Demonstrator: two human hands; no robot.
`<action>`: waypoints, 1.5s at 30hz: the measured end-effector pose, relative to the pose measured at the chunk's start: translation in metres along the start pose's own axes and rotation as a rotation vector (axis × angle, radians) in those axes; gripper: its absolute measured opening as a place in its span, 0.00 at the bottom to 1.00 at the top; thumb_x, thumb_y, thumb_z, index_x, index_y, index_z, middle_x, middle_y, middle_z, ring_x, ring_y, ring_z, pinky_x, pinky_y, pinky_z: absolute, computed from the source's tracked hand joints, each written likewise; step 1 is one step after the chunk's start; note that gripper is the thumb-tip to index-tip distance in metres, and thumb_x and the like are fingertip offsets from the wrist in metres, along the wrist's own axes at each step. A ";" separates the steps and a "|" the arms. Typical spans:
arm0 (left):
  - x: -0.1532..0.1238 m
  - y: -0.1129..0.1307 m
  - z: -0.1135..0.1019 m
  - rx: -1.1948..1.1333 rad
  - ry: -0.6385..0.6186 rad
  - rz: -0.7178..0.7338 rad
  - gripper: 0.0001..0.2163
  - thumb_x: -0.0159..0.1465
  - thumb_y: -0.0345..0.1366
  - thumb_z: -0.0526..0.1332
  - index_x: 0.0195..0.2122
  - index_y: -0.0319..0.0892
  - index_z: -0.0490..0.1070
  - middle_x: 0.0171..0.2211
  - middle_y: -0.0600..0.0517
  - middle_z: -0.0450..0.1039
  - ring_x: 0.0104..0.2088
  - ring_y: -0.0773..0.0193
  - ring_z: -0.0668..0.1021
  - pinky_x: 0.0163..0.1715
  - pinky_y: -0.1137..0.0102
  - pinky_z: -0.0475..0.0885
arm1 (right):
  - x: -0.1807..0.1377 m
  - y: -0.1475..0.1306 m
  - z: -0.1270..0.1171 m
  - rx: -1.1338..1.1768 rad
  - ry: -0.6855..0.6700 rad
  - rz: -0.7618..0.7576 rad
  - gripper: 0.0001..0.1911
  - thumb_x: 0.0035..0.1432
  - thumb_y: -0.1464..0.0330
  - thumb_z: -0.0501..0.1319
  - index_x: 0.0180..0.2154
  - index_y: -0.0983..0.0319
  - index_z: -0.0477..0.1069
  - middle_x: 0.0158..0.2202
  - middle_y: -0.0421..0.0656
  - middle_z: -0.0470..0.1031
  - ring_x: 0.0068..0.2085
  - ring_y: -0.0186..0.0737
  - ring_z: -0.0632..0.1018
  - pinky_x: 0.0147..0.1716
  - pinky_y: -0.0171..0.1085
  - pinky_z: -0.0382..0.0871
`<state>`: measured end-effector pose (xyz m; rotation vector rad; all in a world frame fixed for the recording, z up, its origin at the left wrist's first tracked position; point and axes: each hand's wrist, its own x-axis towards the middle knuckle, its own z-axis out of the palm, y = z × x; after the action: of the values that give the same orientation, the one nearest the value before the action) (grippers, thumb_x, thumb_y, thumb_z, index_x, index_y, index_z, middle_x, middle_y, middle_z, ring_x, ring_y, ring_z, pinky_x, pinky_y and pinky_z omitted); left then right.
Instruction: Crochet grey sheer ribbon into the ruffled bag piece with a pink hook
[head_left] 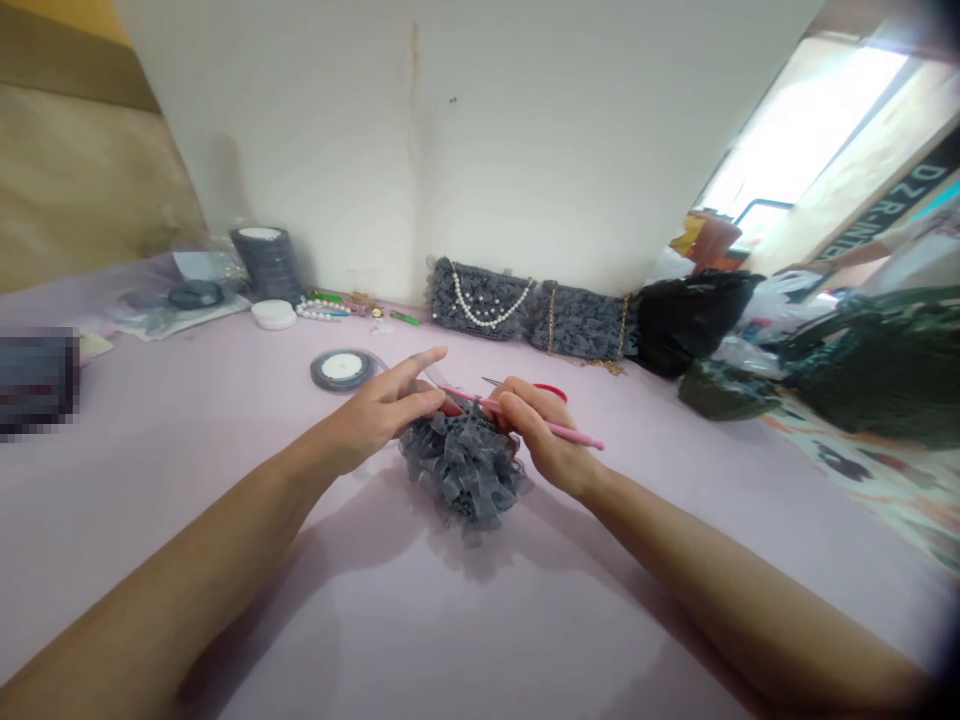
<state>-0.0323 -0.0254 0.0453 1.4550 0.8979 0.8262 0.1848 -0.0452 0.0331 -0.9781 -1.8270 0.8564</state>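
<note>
A ruffled piece of sheer grey ribbon, crinkled and rounded, sits mid-scene on the smooth lilac tabletop. The left hand pinches its far edge between thumb and lower fingers, index finger raised and stretched out. The right hand closes around a slim, smooth pink hook, its tip by the ruffles. A flat, round ribbon spool lies just beyond the left hand; far right, two frilly rectangular bags lean against the white wall.
</note>
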 end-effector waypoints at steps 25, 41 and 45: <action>-0.001 -0.002 0.013 -0.017 -0.062 0.029 0.48 0.53 0.30 0.68 0.71 0.42 0.42 0.31 0.56 0.68 0.32 0.68 0.69 0.31 0.71 0.63 | -0.007 0.014 -0.002 -0.090 -0.070 -0.269 0.18 0.71 0.60 0.48 0.32 0.61 0.67 0.28 0.41 0.69 0.29 0.34 0.69 0.28 0.35 0.64; 0.001 -0.003 0.004 0.047 0.021 0.064 0.48 0.52 0.27 0.65 0.71 0.46 0.39 0.32 0.57 0.67 0.31 0.69 0.70 0.28 0.73 0.62 | 0.001 0.003 -0.021 -0.150 -0.230 -0.239 0.17 0.67 0.71 0.47 0.32 0.63 0.72 0.35 0.44 0.77 0.33 0.34 0.73 0.34 0.34 0.67; 0.002 -0.002 0.003 0.109 0.050 0.083 0.48 0.53 0.28 0.65 0.71 0.44 0.40 0.33 0.56 0.67 0.32 0.68 0.70 0.29 0.73 0.63 | 0.003 0.000 -0.021 -0.182 -0.237 -0.238 0.16 0.67 0.72 0.47 0.34 0.63 0.72 0.34 0.44 0.76 0.34 0.34 0.74 0.34 0.34 0.67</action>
<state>-0.0288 -0.0250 0.0426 1.5807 0.9374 0.8902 0.2030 -0.0394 0.0425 -0.7728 -2.2051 0.6911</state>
